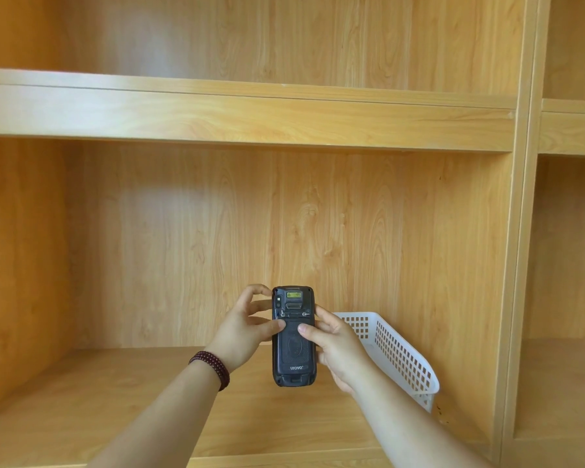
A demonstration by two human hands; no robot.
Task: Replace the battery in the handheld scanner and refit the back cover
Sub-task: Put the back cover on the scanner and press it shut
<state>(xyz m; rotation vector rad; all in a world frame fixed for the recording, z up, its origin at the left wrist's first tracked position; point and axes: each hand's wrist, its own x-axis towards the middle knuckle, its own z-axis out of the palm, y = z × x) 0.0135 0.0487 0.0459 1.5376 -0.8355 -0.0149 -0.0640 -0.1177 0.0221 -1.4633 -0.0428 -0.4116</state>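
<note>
**Both hands holding the scanner upright, back cover on**

A beaded bracelet (211, 367) is sitting on the left wrist. The left hand (242, 327) is gripping the scanner's left edge, fingers curled round the top corner, thumb lying flat on the back cover (294, 346). The handheld scanner (294, 336) is being held upright above the wooden shelf (92, 396), back facing the camera. The right hand (335, 346) is clasping its right edge, thumb pressing the cover. A white perforated basket (399, 352) is standing just behind that hand.

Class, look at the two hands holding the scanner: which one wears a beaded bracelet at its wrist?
The left hand: a dark red beaded bracelet circles its wrist, while the right hand, gripping the black handheld scanner, has none.
</note>
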